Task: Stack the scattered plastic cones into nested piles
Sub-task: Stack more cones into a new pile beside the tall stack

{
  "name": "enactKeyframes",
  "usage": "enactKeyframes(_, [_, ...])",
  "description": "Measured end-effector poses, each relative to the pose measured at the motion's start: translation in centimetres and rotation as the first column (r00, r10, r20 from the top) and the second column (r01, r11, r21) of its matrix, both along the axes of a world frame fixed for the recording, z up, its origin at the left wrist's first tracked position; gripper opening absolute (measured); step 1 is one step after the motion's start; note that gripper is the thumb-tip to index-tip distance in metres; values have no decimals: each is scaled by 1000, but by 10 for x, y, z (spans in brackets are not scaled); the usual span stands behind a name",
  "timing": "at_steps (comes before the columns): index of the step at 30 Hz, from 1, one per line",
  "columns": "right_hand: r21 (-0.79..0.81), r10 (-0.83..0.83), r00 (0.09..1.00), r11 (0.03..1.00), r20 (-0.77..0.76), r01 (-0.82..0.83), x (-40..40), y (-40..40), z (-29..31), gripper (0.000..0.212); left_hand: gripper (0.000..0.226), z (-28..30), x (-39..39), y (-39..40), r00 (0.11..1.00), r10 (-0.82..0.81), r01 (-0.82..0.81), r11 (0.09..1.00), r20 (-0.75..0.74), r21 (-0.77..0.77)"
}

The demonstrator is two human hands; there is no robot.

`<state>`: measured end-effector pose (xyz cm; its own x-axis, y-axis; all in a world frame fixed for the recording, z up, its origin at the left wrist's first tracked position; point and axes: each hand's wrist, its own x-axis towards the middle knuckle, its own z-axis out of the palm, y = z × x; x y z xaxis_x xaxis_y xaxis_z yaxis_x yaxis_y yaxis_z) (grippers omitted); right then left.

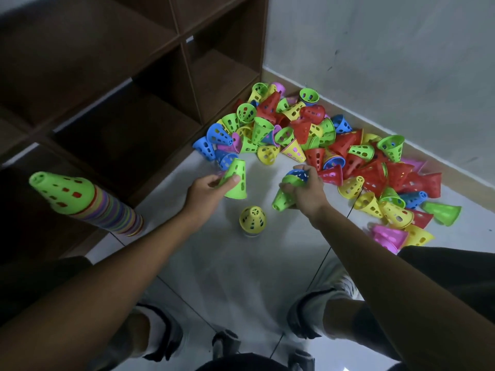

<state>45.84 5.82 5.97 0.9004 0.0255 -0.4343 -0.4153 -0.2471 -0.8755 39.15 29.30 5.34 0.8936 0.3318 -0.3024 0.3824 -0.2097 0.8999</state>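
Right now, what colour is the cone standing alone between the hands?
Yellow cone, head view.

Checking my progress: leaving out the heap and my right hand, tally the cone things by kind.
Tall stack: 1
Yellow cone standing alone: 1
Green cone in left hand: 1
Total: 3

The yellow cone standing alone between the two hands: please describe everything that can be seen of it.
The yellow cone looks like glossy plastic, pierced by small holes around its wall and on its flat top. It stands upright, wide end down, on the pale floor. Neither hand touches it; no other cone touches it.
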Motion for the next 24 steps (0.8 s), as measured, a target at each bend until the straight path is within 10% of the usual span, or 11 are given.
enactKeyframes(12, [140, 33, 999, 989, 40, -38, -38, 3, 48, 41, 50, -1, -34, -59, 985, -107, 98, 992, 133, 77])
enactKeyframes(24, [150, 234, 970, 963, -61, -223, -73, -7, 64, 45, 51, -17, -38, -42, 909, -414, 331, 789, 49, 518])
